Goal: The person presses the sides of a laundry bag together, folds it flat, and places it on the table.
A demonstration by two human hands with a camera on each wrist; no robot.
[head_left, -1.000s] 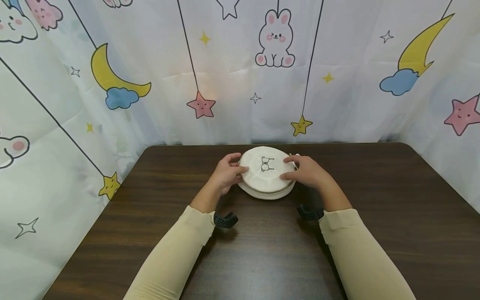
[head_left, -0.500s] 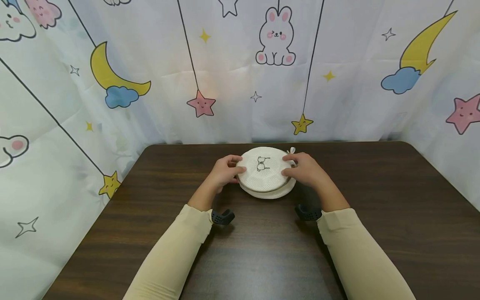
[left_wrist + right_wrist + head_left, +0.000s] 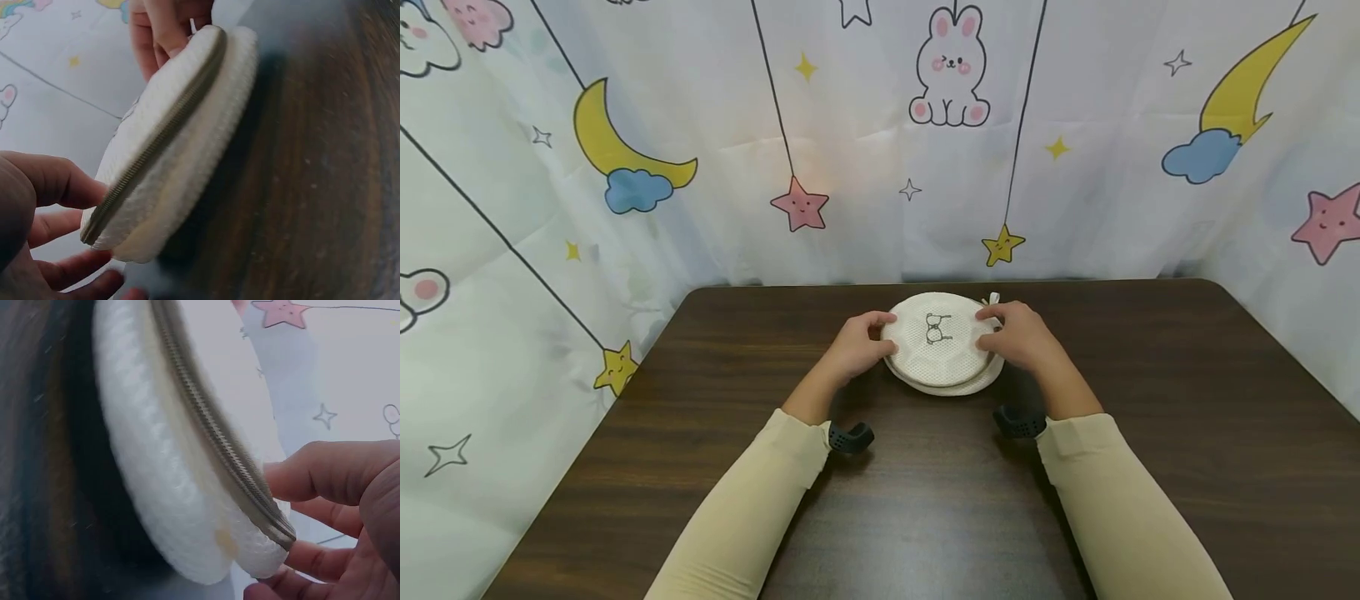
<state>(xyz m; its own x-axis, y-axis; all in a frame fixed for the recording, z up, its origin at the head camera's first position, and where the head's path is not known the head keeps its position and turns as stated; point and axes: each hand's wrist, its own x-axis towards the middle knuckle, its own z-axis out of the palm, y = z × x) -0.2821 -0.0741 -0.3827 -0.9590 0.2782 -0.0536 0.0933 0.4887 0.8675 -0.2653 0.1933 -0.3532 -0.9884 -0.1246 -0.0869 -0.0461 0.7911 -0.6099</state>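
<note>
A round cream mesh pouch [image 3: 936,358] with a small line drawing on its top lies near the table's far edge. My left hand [image 3: 859,346] holds its left rim, thumb on top. At the right rim my right hand [image 3: 1018,335] pinches the upper layer between thumb and fingers. In the left wrist view a zipper [image 3: 153,140] runs along the pouch's side, with the left hand's [image 3: 50,219] thumb beside it. The right wrist view shows the zipper [image 3: 206,419] closed along the visible stretch and the right hand [image 3: 344,512] gripping the edge.
The dark wooden table [image 3: 925,500] has rounded far corners. Behind it hangs a white curtain [image 3: 865,108] printed with moons, stars and a rabbit. A white loop [image 3: 994,297] sticks up behind the pouch, by the right hand. Dark bands sit at both wrists.
The pouch shifted slightly left, then back to the right, with both hands on it. The white loop at its back right shows more than a second ago.
</note>
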